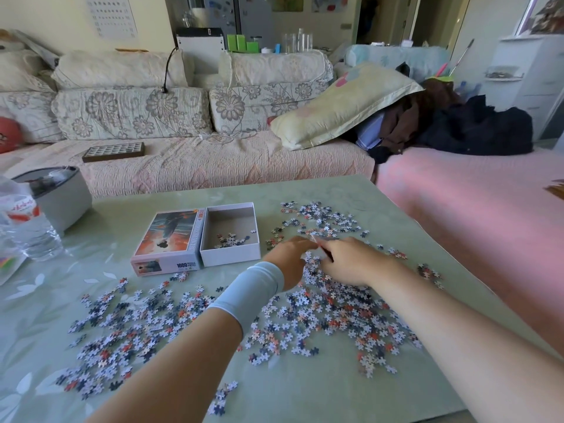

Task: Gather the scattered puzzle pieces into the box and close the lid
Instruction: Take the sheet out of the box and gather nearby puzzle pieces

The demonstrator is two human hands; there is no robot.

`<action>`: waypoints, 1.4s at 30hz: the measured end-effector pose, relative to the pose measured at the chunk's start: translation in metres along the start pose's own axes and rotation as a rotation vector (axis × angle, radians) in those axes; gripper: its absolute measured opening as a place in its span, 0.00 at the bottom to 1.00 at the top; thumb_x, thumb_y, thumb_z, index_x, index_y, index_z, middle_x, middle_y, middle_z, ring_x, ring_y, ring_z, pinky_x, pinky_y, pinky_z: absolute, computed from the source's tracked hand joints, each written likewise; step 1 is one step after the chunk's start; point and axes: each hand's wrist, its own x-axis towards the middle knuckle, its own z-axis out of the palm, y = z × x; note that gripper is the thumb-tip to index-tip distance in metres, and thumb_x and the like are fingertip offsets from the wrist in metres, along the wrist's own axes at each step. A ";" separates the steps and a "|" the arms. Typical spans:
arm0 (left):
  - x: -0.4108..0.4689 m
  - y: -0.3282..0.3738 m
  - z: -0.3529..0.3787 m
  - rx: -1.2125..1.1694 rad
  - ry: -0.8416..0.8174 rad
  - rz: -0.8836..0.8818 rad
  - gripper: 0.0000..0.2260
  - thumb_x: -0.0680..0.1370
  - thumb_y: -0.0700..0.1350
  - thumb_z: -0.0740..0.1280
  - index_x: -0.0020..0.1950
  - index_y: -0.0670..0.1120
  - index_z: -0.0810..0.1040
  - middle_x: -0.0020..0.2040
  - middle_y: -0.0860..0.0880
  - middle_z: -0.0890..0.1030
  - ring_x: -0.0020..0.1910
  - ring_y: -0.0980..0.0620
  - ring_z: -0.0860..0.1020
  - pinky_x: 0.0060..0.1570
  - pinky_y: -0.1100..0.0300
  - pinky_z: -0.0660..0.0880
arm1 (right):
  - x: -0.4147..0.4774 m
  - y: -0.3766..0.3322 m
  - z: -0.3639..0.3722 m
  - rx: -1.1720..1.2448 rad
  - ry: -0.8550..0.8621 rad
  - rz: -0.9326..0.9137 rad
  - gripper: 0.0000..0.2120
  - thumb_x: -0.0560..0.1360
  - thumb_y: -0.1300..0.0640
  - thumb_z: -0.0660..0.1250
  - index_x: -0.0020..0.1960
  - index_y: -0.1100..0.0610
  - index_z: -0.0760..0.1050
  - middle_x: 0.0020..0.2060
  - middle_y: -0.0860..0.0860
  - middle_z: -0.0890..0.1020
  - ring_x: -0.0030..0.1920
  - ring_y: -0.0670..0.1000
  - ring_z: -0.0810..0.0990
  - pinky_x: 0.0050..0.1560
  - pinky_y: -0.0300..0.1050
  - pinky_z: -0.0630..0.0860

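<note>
Green patterned covering lies over the table point(305, 392), and at its far left stands a clear plastic water bottle point(30, 227), well apart from the work.

Next to the right, the printed lid point(168, 236) lies picture-up, touching the left wall of the open white box point(231, 255). The box holds only a small heap in its near part, so nearly all the puzzle pieces point(131, 325) are still spread over the table, from the near left across to the far right.

Just right of the box, the left hand point(288, 259), with a pale-blue wrist sleeve point(250, 291), and the right hand point(348, 261) meet over a dense patch of pieces. Their fingers bend down into it. I cannot tell whether either hand actually holds pieces or only rakes them together, because the fingertips are hidden.

Risks, as I judge them:
- A double handful lifted to the box could shed pieces over its right wall, since the opening is narrow beside two cupped hands.
- Both forearms hang low over the near spread, and a dragging sleeve could push pieces toward the near edge.
- Farther right, a few stray pieces point(430, 273) lie close to the table's right edge beside the pink bedcover point(473, 209). A fast outward sweep there could knock them off.
- The lid must wait, because closing it early would leave pieces out.
</note>
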 end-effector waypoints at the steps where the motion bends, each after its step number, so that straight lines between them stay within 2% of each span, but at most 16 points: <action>1: 0.000 -0.002 -0.002 0.002 0.026 0.022 0.21 0.80 0.38 0.59 0.71 0.53 0.69 0.74 0.52 0.66 0.71 0.49 0.67 0.72 0.55 0.62 | 0.001 -0.002 0.000 -0.102 0.079 -0.020 0.22 0.77 0.50 0.56 0.70 0.50 0.70 0.44 0.54 0.80 0.37 0.53 0.77 0.34 0.44 0.70; 5: 0.000 -0.010 -0.010 -0.084 0.191 0.062 0.19 0.78 0.41 0.64 0.68 0.52 0.70 0.69 0.51 0.71 0.69 0.49 0.67 0.72 0.53 0.62 | 0.010 -0.010 -0.009 -0.485 0.499 -0.163 0.05 0.77 0.56 0.64 0.44 0.57 0.75 0.30 0.51 0.80 0.28 0.53 0.75 0.28 0.42 0.65; 7: -0.001 -0.013 -0.019 -0.141 0.326 0.074 0.20 0.76 0.41 0.67 0.66 0.51 0.68 0.66 0.49 0.73 0.66 0.48 0.69 0.67 0.55 0.65 | 0.014 -0.018 -0.017 -0.500 0.690 -0.218 0.08 0.72 0.58 0.72 0.39 0.56 0.73 0.23 0.49 0.76 0.22 0.51 0.74 0.25 0.39 0.61; 11: -0.004 -0.028 -0.045 -0.018 0.541 0.087 0.19 0.74 0.42 0.68 0.63 0.52 0.70 0.60 0.51 0.78 0.59 0.48 0.73 0.61 0.51 0.69 | 0.024 -0.039 -0.022 -0.309 0.878 -0.426 0.11 0.81 0.55 0.60 0.43 0.58 0.75 0.25 0.49 0.77 0.23 0.51 0.75 0.24 0.39 0.64; 14: -0.008 -0.048 -0.065 -0.024 0.630 0.056 0.07 0.75 0.44 0.68 0.52 0.51 0.78 0.49 0.52 0.81 0.48 0.48 0.77 0.51 0.52 0.73 | 0.030 -0.058 -0.024 -0.096 0.949 -0.458 0.15 0.83 0.52 0.55 0.51 0.58 0.77 0.31 0.51 0.81 0.28 0.52 0.79 0.24 0.41 0.68; 16: -0.012 -0.062 -0.078 -0.216 0.597 -0.038 0.04 0.76 0.43 0.67 0.47 0.51 0.79 0.43 0.54 0.81 0.38 0.53 0.80 0.41 0.56 0.78 | 0.038 -0.066 -0.020 0.144 0.885 -0.322 0.13 0.80 0.53 0.63 0.62 0.56 0.72 0.44 0.52 0.83 0.39 0.51 0.81 0.31 0.43 0.74; 18: -0.018 -0.077 -0.086 -0.363 0.600 -0.159 0.05 0.75 0.42 0.67 0.46 0.52 0.78 0.39 0.58 0.79 0.34 0.58 0.78 0.33 0.62 0.74 | 0.050 -0.075 -0.017 0.358 0.723 -0.163 0.27 0.78 0.51 0.67 0.73 0.54 0.61 0.58 0.51 0.78 0.52 0.49 0.78 0.46 0.44 0.76; 21: -0.023 -0.101 -0.092 -0.529 0.644 -0.261 0.04 0.74 0.42 0.69 0.45 0.50 0.77 0.38 0.55 0.79 0.35 0.54 0.76 0.35 0.64 0.71 | 0.070 -0.087 -0.012 0.664 0.395 0.018 0.27 0.77 0.50 0.68 0.73 0.54 0.63 0.59 0.50 0.77 0.56 0.50 0.77 0.56 0.46 0.73; 24: -0.023 -0.127 -0.091 -0.677 0.604 -0.330 0.02 0.75 0.43 0.70 0.44 0.48 0.78 0.41 0.48 0.82 0.40 0.47 0.80 0.42 0.57 0.78 | 0.088 -0.099 -0.004 0.765 0.302 0.025 0.07 0.78 0.56 0.67 0.54 0.54 0.81 0.48 0.51 0.84 0.46 0.49 0.80 0.50 0.44 0.75; 26: -0.023 -0.142 -0.089 -0.729 0.579 -0.362 0.01 0.74 0.45 0.70 0.43 0.49 0.79 0.43 0.46 0.84 0.44 0.42 0.83 0.47 0.46 0.81 | 0.097 -0.107 -0.003 0.862 0.318 0.053 0.07 0.78 0.56 0.67 0.47 0.58 0.82 0.44 0.53 0.84 0.40 0.47 0.78 0.42 0.41 0.72; 28: -0.022 -0.152 -0.087 -0.758 0.557 -0.382 0.02 0.74 0.44 0.71 0.43 0.48 0.79 0.43 0.45 0.84 0.45 0.40 0.83 0.46 0.42 0.81 | 0.106 -0.113 -0.005 0.963 0.272 0.090 0.12 0.78 0.55 0.66 0.50 0.64 0.79 0.44 0.55 0.83 0.36 0.48 0.79 0.38 0.40 0.70; 30: -0.017 -0.159 -0.085 -0.758 0.543 -0.391 0.02 0.74 0.45 0.71 0.43 0.48 0.79 0.43 0.46 0.85 0.44 0.41 0.83 0.46 0.43 0.81 | 0.115 -0.119 -0.003 0.988 0.236 0.109 0.09 0.78 0.58 0.66 0.57 0.60 0.76 0.44 0.54 0.82 0.34 0.49 0.79 0.34 0.39 0.69; 33: -0.012 -0.169 -0.082 -0.656 0.540 -0.377 0.05 0.74 0.48 0.71 0.47 0.48 0.80 0.45 0.49 0.84 0.45 0.47 0.82 0.52 0.49 0.79 | 0.133 -0.122 0.008 1.012 0.296 0.168 0.16 0.76 0.62 0.69 0.62 0.54 0.72 0.47 0.54 0.81 0.41 0.51 0.80 0.36 0.41 0.70; 35: -0.011 -0.175 -0.076 -0.344 0.522 -0.388 0.12 0.75 0.51 0.69 0.57 0.49 0.78 0.56 0.49 0.80 0.54 0.48 0.76 0.60 0.54 0.72 | 0.141 -0.123 0.017 0.984 0.366 0.228 0.11 0.76 0.61 0.68 0.57 0.53 0.73 0.44 0.52 0.80 0.41 0.50 0.80 0.35 0.40 0.69; 39: -0.017 -0.187 -0.059 0.165 0.323 -0.415 0.26 0.77 0.58 0.62 0.73 0.52 0.63 0.72 0.47 0.65 0.70 0.41 0.61 0.70 0.48 0.60 | 0.144 -0.122 0.035 0.662 0.468 0.276 0.09 0.75 0.62 0.65 0.41 0.50 0.80 0.38 0.49 0.85 0.33 0.44 0.79 0.34 0.37 0.72; 42: -0.018 -0.193 -0.053 0.205 0.254 -0.380 0.26 0.79 0.59 0.56 0.75 0.51 0.60 0.74 0.48 0.62 0.73 0.42 0.58 0.72 0.48 0.56 | 0.141 -0.127 0.038 0.365 0.471 0.220 0.10 0.74 0.60 0.63 0.45 0.50 0.83 0.44 0.46 0.85 0.45 0.52 0.82 0.40 0.44 0.76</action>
